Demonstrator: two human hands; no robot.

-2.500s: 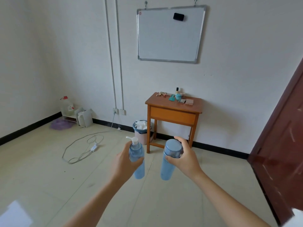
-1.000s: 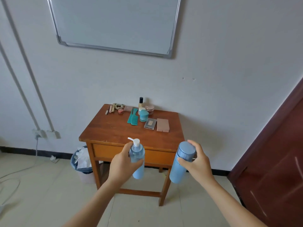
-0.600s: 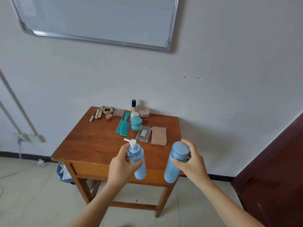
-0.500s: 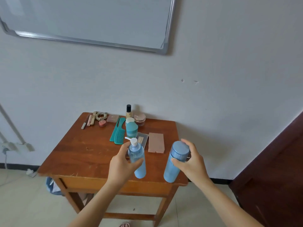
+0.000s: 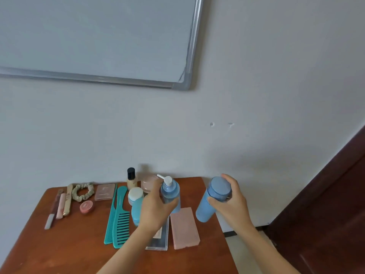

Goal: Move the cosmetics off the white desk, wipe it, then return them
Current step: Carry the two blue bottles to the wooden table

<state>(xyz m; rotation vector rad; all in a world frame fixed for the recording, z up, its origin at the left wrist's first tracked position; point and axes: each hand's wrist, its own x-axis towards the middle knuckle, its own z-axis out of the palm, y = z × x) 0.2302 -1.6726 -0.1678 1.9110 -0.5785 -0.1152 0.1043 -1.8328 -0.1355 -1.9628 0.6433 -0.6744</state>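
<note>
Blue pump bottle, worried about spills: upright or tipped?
Roughly upright: the blue plastic pump bottle, gripped by the left hand, has its white pump topmost.

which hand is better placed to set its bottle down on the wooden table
Right, probably: the right hand holds the capped blue cylindrical bottle by bare wood of the brown wooden table; the left hand holds the blue pump bottle over the pink rectangular case.

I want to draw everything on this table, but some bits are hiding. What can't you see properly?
Head view:
Clear flat case: mostly under the left hand and forearm.
Pink jar: partly behind the pump bottle that hand holds.
Blue capped bottle: right side covered by the right hand.
Table: front cut off by the bottom edge.
Whiteboard: top and left cut off.
Writing on the tubes: too small.
</note>
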